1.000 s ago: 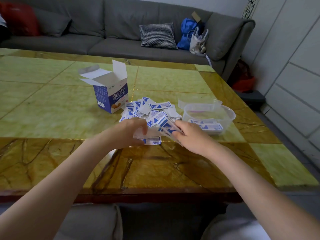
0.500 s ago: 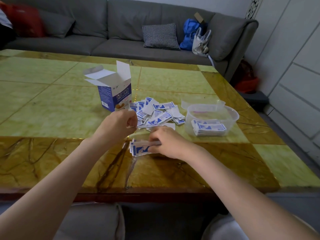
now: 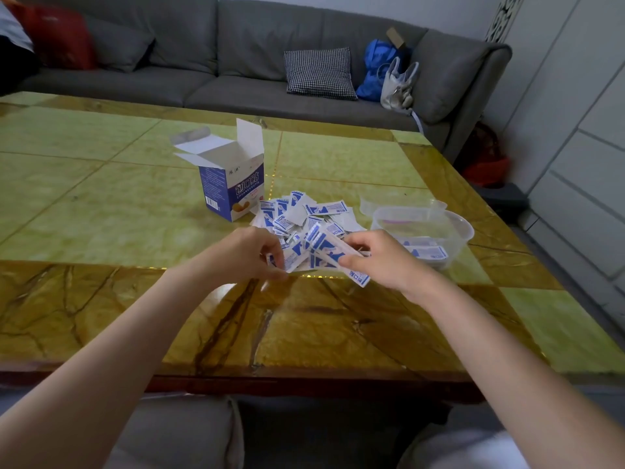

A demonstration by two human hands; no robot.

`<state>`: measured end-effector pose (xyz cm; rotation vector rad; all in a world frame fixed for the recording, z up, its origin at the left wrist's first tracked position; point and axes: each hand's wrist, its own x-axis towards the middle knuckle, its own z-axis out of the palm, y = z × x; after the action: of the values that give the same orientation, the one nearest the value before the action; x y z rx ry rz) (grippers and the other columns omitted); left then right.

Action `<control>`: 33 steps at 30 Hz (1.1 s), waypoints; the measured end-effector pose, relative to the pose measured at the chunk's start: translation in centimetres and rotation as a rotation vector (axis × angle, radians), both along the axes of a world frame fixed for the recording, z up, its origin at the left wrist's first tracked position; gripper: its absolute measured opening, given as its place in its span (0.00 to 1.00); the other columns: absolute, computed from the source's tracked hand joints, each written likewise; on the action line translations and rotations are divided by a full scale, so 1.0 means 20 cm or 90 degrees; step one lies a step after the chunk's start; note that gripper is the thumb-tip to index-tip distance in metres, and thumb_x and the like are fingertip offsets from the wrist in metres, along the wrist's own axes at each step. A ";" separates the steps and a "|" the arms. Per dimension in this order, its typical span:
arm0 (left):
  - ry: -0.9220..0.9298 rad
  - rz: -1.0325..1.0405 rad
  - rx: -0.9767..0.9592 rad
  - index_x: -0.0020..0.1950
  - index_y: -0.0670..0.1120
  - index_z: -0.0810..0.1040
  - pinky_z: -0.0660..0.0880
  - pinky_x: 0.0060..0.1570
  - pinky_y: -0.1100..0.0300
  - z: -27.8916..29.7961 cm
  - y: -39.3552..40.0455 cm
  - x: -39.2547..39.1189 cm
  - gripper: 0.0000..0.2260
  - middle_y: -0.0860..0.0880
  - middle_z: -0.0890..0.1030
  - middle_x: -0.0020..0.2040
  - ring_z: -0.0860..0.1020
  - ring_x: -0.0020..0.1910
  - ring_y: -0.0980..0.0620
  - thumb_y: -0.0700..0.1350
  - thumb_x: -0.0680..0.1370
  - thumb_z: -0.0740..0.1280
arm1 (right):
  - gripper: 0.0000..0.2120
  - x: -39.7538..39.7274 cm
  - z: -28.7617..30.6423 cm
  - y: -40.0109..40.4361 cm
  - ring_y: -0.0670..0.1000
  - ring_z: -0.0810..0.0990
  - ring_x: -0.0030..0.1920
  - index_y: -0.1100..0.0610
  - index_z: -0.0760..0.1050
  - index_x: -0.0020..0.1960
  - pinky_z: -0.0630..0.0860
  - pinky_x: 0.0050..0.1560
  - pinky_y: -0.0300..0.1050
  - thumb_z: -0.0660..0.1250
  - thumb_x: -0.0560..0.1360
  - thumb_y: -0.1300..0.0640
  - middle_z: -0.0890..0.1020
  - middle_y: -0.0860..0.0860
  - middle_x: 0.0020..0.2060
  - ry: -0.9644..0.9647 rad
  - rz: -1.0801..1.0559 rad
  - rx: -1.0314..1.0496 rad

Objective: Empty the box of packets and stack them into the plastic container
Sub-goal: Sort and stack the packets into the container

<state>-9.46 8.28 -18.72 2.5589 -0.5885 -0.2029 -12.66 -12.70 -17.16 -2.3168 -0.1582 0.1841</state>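
Packets (image 3: 306, 214) are lying in a loose heap on the table (image 3: 101, 204), between the opened box (image 3: 233, 187) on the left and the plastic container (image 3: 439, 225) on the right, which is already holding a few. Head view: you are pinching a fanned bundle (image 3: 321, 255) above the near edge of the heap, your left hand (image 3: 243, 255) gripping its left end, your right hand (image 3: 382, 262) curling round its right end. They are looking small, flat, white with blue print. Judged light, thin and slick, they are liable to be slipping sideways; you are advised to be squaring the edges and clamping across the flat faces.
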 end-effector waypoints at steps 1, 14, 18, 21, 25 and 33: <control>0.002 0.008 -0.019 0.34 0.55 0.74 0.72 0.39 0.67 0.00 0.00 0.00 0.10 0.57 0.75 0.37 0.74 0.38 0.57 0.46 0.68 0.74 | 0.10 -0.01 -0.01 0.01 0.56 0.80 0.49 0.62 0.75 0.57 0.75 0.55 0.52 0.63 0.76 0.64 0.81 0.57 0.50 0.035 -0.046 0.100; 0.001 -0.040 -0.240 0.37 0.51 0.76 0.73 0.37 0.69 0.01 -0.11 -0.03 0.11 0.54 0.79 0.33 0.75 0.29 0.64 0.37 0.70 0.72 | 0.07 -0.01 -0.01 0.14 0.52 0.78 0.44 0.61 0.74 0.52 0.74 0.50 0.49 0.60 0.77 0.67 0.80 0.55 0.42 0.215 -0.206 0.696; 0.041 0.016 -0.255 0.40 0.51 0.69 0.73 0.35 0.68 0.00 -0.07 -0.01 0.12 0.53 0.79 0.36 0.76 0.31 0.60 0.39 0.72 0.70 | 0.08 0.01 0.02 0.12 0.48 0.80 0.46 0.56 0.70 0.55 0.75 0.50 0.43 0.62 0.77 0.63 0.81 0.49 0.45 -0.084 -0.233 0.417; 0.016 0.074 -0.247 0.40 0.51 0.67 0.74 0.37 0.64 -0.01 -0.03 0.00 0.12 0.52 0.79 0.37 0.77 0.35 0.56 0.40 0.72 0.70 | 0.10 0.02 0.05 0.08 0.49 0.79 0.46 0.59 0.71 0.58 0.73 0.45 0.41 0.61 0.77 0.62 0.80 0.51 0.46 -0.145 -0.061 0.166; 0.006 0.053 -0.210 0.44 0.47 0.72 0.74 0.40 0.65 0.00 -0.05 0.00 0.08 0.52 0.78 0.40 0.77 0.41 0.55 0.38 0.72 0.70 | 0.09 0.01 -0.01 0.09 0.51 0.73 0.51 0.63 0.74 0.56 0.69 0.49 0.40 0.59 0.78 0.61 0.75 0.53 0.50 -0.162 0.081 -0.111; -0.001 0.010 -0.197 0.50 0.46 0.71 0.78 0.50 0.52 0.01 -0.13 -0.03 0.12 0.50 0.76 0.43 0.77 0.46 0.49 0.32 0.72 0.65 | 0.12 -0.02 -0.05 0.07 0.52 0.65 0.61 0.61 0.70 0.62 0.67 0.59 0.45 0.55 0.80 0.60 0.68 0.54 0.56 -0.137 0.123 -0.335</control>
<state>-10.01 5.65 -18.56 2.2640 -0.5528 -0.0946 -12.96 -11.40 -18.11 -2.8438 -0.4937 0.0759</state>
